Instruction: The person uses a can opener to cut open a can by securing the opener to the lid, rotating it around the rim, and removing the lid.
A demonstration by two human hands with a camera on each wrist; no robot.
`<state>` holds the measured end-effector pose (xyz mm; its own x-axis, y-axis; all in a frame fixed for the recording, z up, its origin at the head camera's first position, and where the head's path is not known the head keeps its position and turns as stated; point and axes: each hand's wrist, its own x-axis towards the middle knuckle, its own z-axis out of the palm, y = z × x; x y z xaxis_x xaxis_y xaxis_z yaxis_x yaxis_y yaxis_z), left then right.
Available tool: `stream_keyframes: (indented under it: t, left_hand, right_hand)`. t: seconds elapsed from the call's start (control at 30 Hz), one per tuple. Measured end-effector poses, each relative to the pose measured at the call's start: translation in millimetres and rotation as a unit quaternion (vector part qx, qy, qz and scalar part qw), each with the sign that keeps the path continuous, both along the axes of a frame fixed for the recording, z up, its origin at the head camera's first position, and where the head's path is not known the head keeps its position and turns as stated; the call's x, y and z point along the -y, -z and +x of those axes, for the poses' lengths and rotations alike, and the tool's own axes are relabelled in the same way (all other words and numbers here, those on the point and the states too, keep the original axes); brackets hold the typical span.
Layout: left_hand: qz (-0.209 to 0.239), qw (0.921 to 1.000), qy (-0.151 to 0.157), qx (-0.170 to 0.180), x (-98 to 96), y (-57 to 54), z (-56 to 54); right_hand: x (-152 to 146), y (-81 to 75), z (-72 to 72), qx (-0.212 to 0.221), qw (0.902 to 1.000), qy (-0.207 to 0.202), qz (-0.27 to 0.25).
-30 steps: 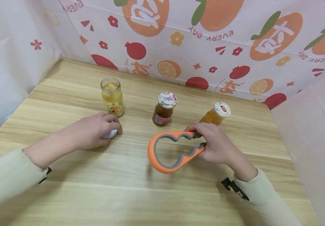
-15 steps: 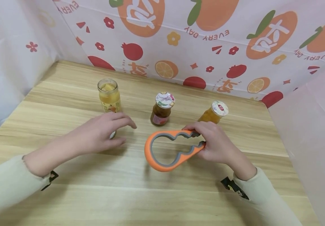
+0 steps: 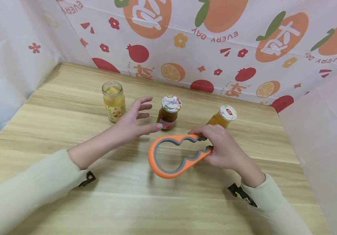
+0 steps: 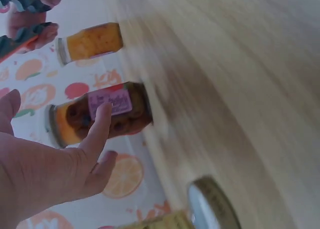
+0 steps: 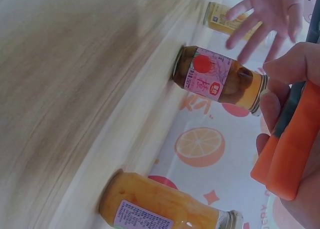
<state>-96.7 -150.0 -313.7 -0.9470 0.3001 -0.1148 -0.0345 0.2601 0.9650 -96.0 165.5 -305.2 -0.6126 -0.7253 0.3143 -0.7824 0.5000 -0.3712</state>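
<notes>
My left hand (image 3: 128, 125), fingers spread, is beside the middle jar (image 3: 168, 117), a dark-fruit jar with a patterned lid and a pink label (image 5: 207, 71). In the head view the thumb overlaps this jar's lower edge. An orange jar opener (image 3: 153, 160) with a grey toothed lining is gripped by its handles in my right hand (image 3: 224, 147), its loop held above the table. Behind that hand stands a lidded jar of orange fruit (image 3: 219, 120), its lower part hidden. To the left of my left hand stands a lidless glass jar of yellow fruit (image 3: 114, 104).
A loose jar lid (image 4: 212, 204) lies on the wooden table (image 3: 168, 209) by the yellow-fruit jar in the left wrist view; my left arm hides it in the head view. A fruit-printed curtain (image 3: 162, 42) hangs along the table's back edge.
My left hand has let go of the lid by the lidless jar, then moved right and forward to the middle jar, fingers spreading. My right hand and the jar opener have barely moved.
</notes>
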Motion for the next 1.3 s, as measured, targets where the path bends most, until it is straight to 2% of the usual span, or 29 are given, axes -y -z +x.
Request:
stream_keyframes:
  t: [0.13, 0.27, 0.53, 0.9, 1.03, 1.2, 1.3]
  left_hand:
    - [0.039, 0.9974, -0.013, 0.059, -10.7, 7.4, -9.7]
    - [0.058, 0.9936, -0.021, 0.095, -17.8, 13.7, -18.3]
    - [0.075, 0.9883, -0.024, 0.131, -28.9, 24.2, -30.0]
    - [0.089, 0.9871, -0.011, 0.133, -37.9, 22.9, -37.9]
    - [0.078, 0.9893, -0.009, 0.123, -40.1, 23.5, -41.5]
    - [0.071, 0.9916, -0.022, 0.106, -43.3, 21.5, -45.8]
    - [0.061, 0.994, -0.016, 0.09, -45.1, 21.8, -48.1]
  right_hand:
    - [-1.5, 0.9, 0.4, 0.0, 1.0, -0.001, 0.0]
    - [-3.1, 1.8, -0.7, -0.003, 1.0, 0.0, 0.001]
    - [-3.4, 1.0, -2.1, -0.003, 1.0, -0.003, 0.0]
    - [-4.0, -1.3, -2.1, -0.002, 1.0, -0.003, -0.002]
    - [-3.6, -1.9, -1.4, -0.002, 1.0, -0.005, -0.004]
    - [-2.8, -2.0, -0.7, -0.01, 0.9999, -0.005, -0.009]
    - [-2.4, -2.1, 0.2, -0.013, 0.9999, -0.005, -0.007]
